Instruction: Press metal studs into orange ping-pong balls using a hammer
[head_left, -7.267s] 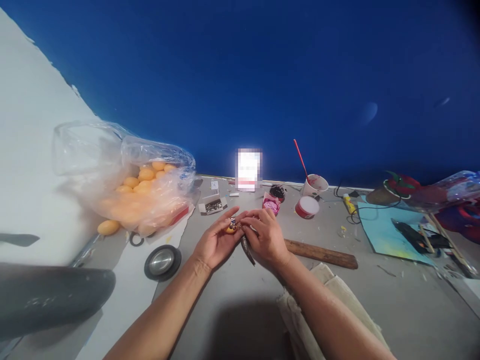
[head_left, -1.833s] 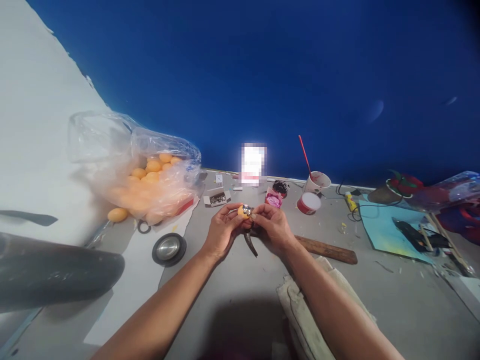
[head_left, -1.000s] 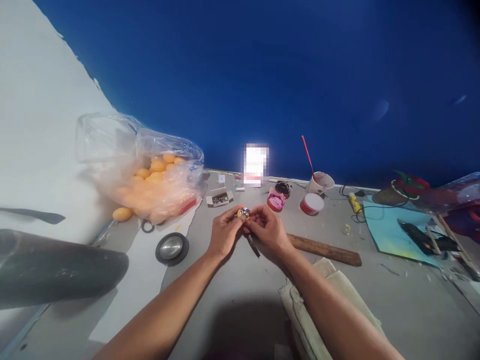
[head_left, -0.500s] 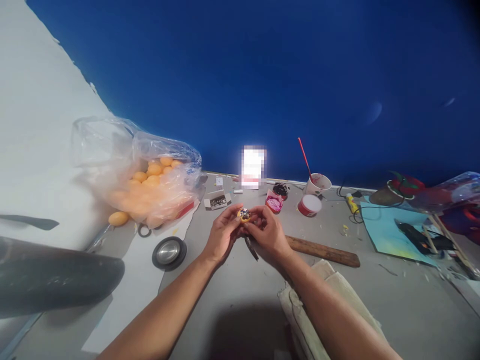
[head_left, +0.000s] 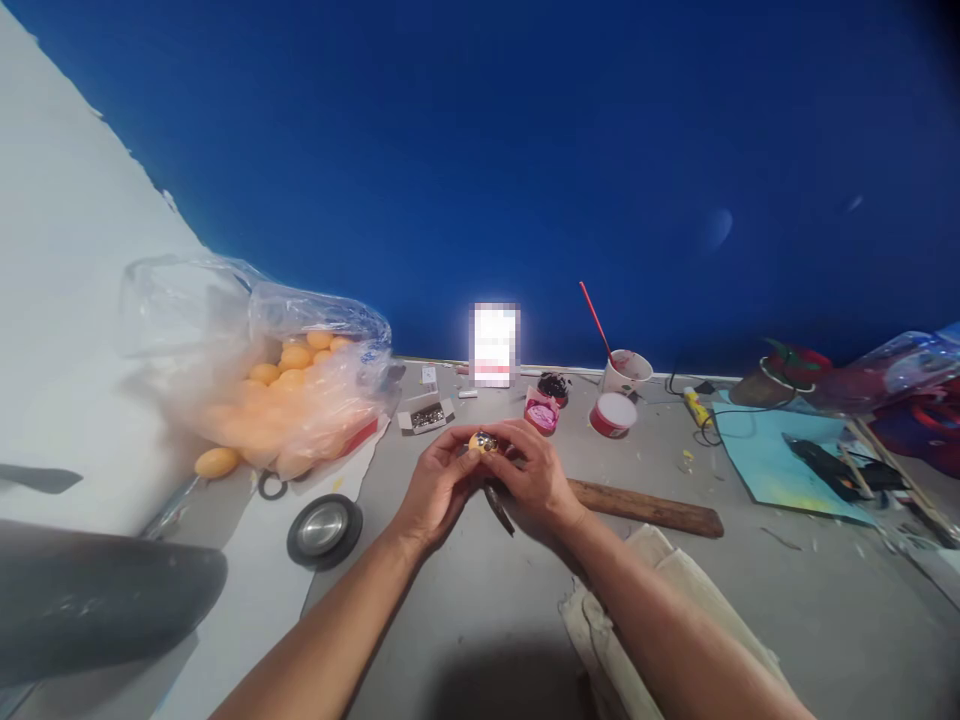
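the left hand (head_left: 431,495) and right hand (head_left: 538,478) pinch the yellow ball (head_left: 482,443) between them, neither nearer, while the dark curved tool (head_left: 498,508) slants from beneath the right palm toward the person.

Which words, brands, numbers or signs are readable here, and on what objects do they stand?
No text can be read.
Small white card: marks too small.
Round pink-topped container: pale marks, too blurred.
Small yellow tube: any print too small.
Bright upright rectangle: pixelated, nothing legible.
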